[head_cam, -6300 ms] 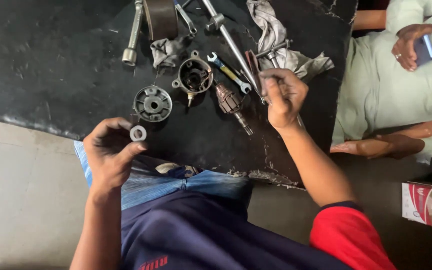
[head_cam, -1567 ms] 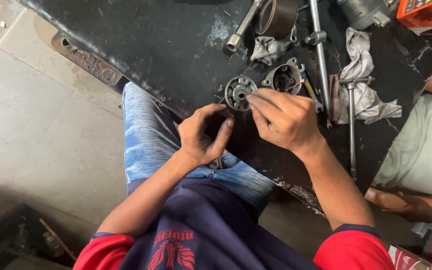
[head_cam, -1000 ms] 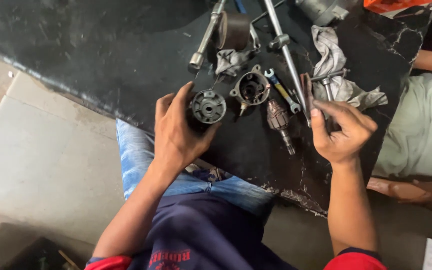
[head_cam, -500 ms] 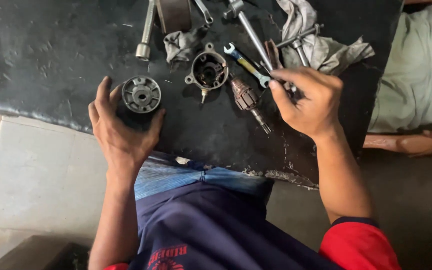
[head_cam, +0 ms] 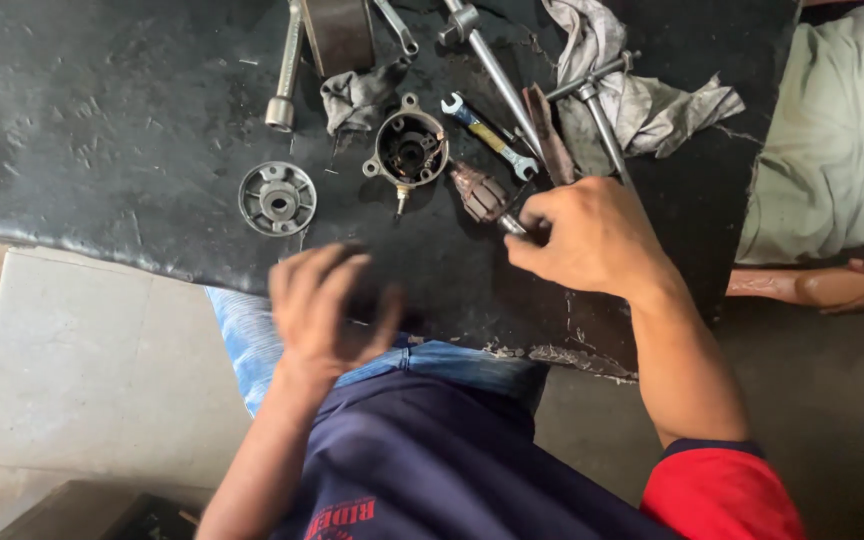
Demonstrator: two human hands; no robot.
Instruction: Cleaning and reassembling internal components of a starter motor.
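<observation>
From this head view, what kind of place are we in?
Most likely a small mechanical repair workshop. A grimy black workbench carries a motor armature under the right hand, an open motor housing and a round end cover, with a spanner, socket wrenches and oily rags around.

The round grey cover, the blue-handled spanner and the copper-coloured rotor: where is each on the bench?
round grey cover (head_cam: 277, 198), head view, on its central hub.
blue-handled spanner (head_cam: 488, 138), head view, on the middle of its shaft.
copper-coloured rotor (head_cam: 479, 192), head view, on its wound body, beside the right hand (head_cam: 592, 240).
</observation>
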